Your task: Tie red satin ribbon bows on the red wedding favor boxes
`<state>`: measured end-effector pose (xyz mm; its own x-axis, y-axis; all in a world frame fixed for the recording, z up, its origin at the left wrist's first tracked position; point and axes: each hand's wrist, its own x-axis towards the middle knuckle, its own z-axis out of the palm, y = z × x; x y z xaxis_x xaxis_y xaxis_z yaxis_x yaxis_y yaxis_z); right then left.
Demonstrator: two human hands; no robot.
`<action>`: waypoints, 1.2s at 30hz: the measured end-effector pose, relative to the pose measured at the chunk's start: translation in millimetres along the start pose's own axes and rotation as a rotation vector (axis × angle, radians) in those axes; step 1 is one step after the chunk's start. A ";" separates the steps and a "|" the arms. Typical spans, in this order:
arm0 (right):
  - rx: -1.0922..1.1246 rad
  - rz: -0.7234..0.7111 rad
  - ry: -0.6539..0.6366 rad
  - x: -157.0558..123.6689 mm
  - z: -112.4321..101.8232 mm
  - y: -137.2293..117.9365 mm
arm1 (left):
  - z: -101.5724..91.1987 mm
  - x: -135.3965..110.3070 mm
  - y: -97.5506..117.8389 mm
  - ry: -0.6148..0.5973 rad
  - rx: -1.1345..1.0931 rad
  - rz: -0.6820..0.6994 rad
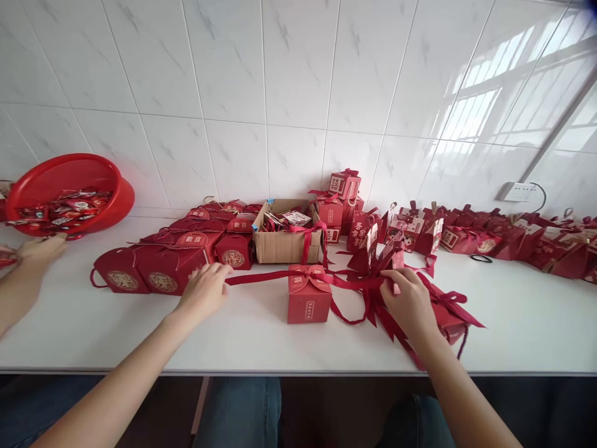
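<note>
A small red gift box (308, 303) with petal-like top flaps stands upright on the white table in front of me. Across its top runs a dark red ribbon (261, 277), stretched out to both sides. My left hand (205, 289) pinches the ribbon on the left of the box. On the other side, my right hand (408, 295) has its fingers closed on the ribbon's right part. Beneath and beside my right hand lie more loose ribbons (389, 326) and a red box with a bow (450, 314).
Rows of red boxes (163, 277) stand at left. Behind are a cardboard box (280, 247) of tags and stacked boxes (344, 186). More boxes (555, 249) line the right wall. Another person's hand (44, 252) is beside a red basin (124, 193) of small packets.
</note>
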<state>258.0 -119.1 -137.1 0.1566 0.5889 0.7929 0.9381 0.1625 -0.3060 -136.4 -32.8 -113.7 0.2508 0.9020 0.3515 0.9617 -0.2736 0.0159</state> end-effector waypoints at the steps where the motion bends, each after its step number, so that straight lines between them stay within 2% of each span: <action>1: 0.029 -0.032 0.009 2.5 1.9 -6.1 | 0.6 2.3 6.5 0.050 -0.062 0.032; 3: 0.148 -0.073 -0.008 9.0 6.9 -21.2 | 0.9 7.4 25.1 0.137 -0.288 0.106; 4: 0.239 -0.076 -0.052 12.8 10.6 -29.4 | 1.4 10.3 36.3 0.138 -0.447 0.127; 7: 0.584 0.027 -0.305 25.9 29.2 -50.5 | 7.3 21.6 70.1 0.002 -0.908 0.047; 9: 0.782 0.195 -0.473 34.8 47.8 -57.5 | 15.7 31.5 86.6 -0.051 -1.020 0.013; 11: 0.871 0.310 -0.553 42.1 67.6 -58.7 | 25.7 42.1 95.8 -0.085 -1.087 0.004; 14: 0.986 0.416 -0.647 46.2 91.0 -56.6 | 38.1 54.6 99.7 -0.172 -1.226 0.006; 17: 1.132 0.493 -0.738 39.5 102.1 -58.1 | 45.3 57.2 99.5 -0.243 -1.365 0.018; 21: 1.270 0.557 -0.780 23.4 103.1 -64.9 | 51.1 48.1 99.2 -0.316 -1.564 0.017; 26: 1.345 0.601 -0.781 14.7 98.7 -68.5 | 59.3 40.6 97.3 -0.515 -1.766 0.056; 30: 1.353 0.647 -0.783 14.3 96.4 -70.5 | 64.6 41.0 95.6 -0.523 -1.825 0.067; 36: 1.324 0.684 -0.797 14.0 92.9 -75.1 | 57.3 38.7 100.4 -0.544 -1.722 0.004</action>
<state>161.0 -49.5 -151.9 -0.1761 0.9842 0.0201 -0.1801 -0.0122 -0.9836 -23.8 -6.2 -152.1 0.5976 0.8005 0.0463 -0.1311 0.0406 0.9905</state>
